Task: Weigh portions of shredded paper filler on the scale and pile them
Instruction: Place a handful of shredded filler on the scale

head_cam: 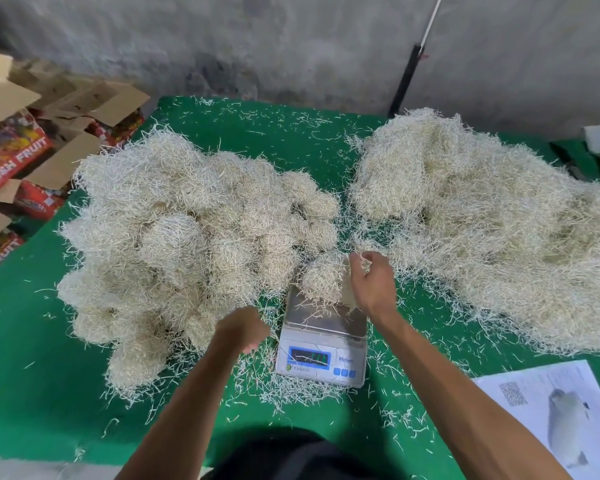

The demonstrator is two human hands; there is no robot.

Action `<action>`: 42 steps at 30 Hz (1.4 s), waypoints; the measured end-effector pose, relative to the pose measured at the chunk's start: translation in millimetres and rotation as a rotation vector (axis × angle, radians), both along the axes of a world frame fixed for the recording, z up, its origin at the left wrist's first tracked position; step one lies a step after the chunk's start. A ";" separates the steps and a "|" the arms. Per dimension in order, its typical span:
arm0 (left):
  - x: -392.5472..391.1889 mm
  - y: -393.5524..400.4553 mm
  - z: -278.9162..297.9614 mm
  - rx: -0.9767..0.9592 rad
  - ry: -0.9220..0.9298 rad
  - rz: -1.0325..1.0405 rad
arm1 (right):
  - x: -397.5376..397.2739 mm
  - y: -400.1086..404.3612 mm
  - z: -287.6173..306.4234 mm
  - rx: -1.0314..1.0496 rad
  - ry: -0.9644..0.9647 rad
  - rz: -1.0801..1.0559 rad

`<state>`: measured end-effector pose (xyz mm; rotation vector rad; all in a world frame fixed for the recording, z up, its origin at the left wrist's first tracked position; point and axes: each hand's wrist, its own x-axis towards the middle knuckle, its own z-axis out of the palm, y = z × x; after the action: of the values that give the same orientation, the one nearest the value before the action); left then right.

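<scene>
1. A clump of shredded paper sits on the scale, at six o'clock on the green surface.
2. Right hand pinches loose strands beside the clump; left hand fingers curl, blurred, contents unclear.
3. Weighing appears under way; next, likely trimming to weight, then moving it to the portioned pile at nine o'clock.

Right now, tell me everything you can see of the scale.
The scale is a small, pale grey digital one with a shiny metal-looking weighing plate on top and a front panel with a lit blue display and blue buttons; its digits are too blurred to read. It sits flat on the green table, between the two big heaps of filler. A rounded portion of shredded paper rests on the plate's far part, where the right hand pinches some strands. Loose shreds lie around its base.
</scene>
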<state>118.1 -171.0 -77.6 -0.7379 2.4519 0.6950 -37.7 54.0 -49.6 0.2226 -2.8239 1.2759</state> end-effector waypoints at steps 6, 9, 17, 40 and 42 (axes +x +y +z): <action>-28.9 21.6 15.3 0.013 0.429 -0.008 | 9.7 2.0 -4.1 0.200 0.016 0.233; -41.1 47.4 9.7 0.261 0.529 0.012 | 17.5 -3.6 -9.0 0.381 -0.027 0.364; -41.6 37.8 1.2 0.366 0.710 0.225 | 18.6 10.2 -16.1 0.219 -0.136 0.208; 57.5 -69.7 11.2 -0.518 0.970 0.461 | 5.2 25.1 -14.8 0.170 -0.035 0.051; 48.7 -53.2 17.2 -0.541 0.946 0.292 | 6.3 22.8 -15.0 0.156 -0.034 0.056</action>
<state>166.7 -224.1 -60.5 -1.1831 3.5219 0.5492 -31.4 76.8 -64.7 0.2891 -2.9684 1.0793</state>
